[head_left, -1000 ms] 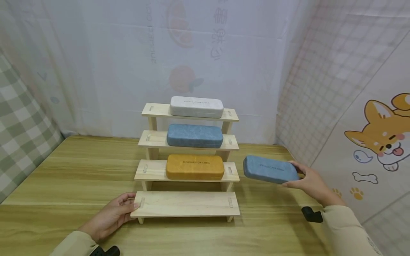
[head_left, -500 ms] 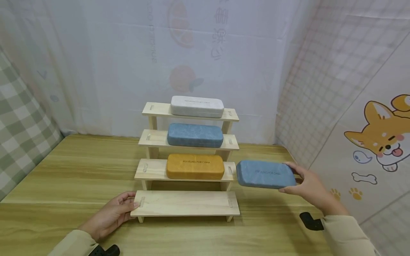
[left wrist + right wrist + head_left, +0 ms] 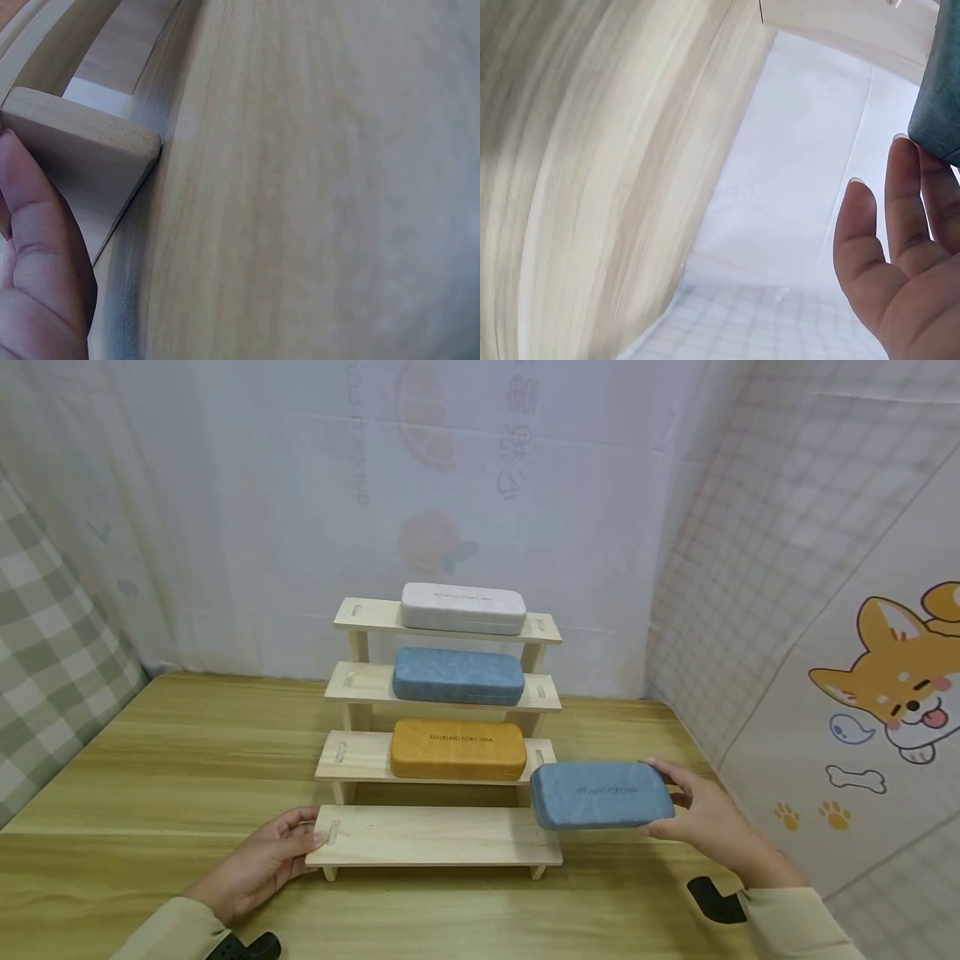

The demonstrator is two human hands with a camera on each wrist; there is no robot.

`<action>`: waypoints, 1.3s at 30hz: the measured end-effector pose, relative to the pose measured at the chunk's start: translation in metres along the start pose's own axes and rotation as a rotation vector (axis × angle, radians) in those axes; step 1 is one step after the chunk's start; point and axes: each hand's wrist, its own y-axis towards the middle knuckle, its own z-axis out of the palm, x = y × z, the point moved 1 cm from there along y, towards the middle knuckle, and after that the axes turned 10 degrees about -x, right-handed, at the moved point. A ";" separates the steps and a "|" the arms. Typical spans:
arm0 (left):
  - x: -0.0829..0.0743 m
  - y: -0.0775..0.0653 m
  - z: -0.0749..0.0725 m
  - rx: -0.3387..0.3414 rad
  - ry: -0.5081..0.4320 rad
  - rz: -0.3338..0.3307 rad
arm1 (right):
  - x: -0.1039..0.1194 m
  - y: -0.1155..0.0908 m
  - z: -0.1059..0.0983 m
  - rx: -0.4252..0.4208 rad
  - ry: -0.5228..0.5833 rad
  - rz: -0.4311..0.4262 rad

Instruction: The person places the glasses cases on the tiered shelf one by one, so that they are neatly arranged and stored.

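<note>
My right hand (image 3: 705, 822) pinches a blue glasses case (image 3: 602, 795) by its right end, thumb on the near side and fingers on the far side. The case hangs tilted above the table, its left end in front of the right end of the lowest step. In the right wrist view, a corner of that case (image 3: 939, 105) touches the fingertips. My left hand (image 3: 262, 864) grips the left end of the lowest step of a wooden display stand (image 3: 435, 837), thumb on top. On the steps above lie an orange case (image 3: 457, 750), another blue case (image 3: 457, 677) and a white case (image 3: 463, 608).
The stand is on a wood-grain table (image 3: 225, 752). A pale printed curtain (image 3: 285, 527) hangs behind it. Checked cloth (image 3: 45, 635) borders the left side, and a sheet with a cartoon dog (image 3: 892, 668) borders the right.
My right hand has carried the blue glasses case left and down, from beside the stand to the lowest step's right end. My left hand has kept its grip on the stand.
</note>
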 end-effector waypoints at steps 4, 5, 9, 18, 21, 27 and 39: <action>0.000 -0.001 0.000 -0.003 0.008 0.001 | 0.002 -0.004 0.006 0.013 0.007 -0.003; 0.000 -0.001 0.000 -0.004 0.012 0.001 | 0.003 -0.005 0.008 0.016 0.008 -0.004; 0.000 -0.001 0.000 -0.013 0.016 -0.003 | 0.007 -0.010 0.016 -0.007 -0.018 -0.044; -0.001 -0.001 0.000 -0.019 0.012 -0.005 | 0.015 -0.018 0.042 -0.079 -0.041 -0.062; -0.001 -0.001 0.000 -0.020 0.013 -0.007 | 0.018 -0.021 0.048 -0.081 -0.038 -0.047; 0.000 -0.001 0.000 -0.011 0.012 -0.006 | 0.025 -0.022 0.060 -0.082 -0.025 -0.047; -0.001 -0.001 0.001 -0.007 0.012 -0.004 | 0.036 -0.017 0.085 -0.063 0.016 0.020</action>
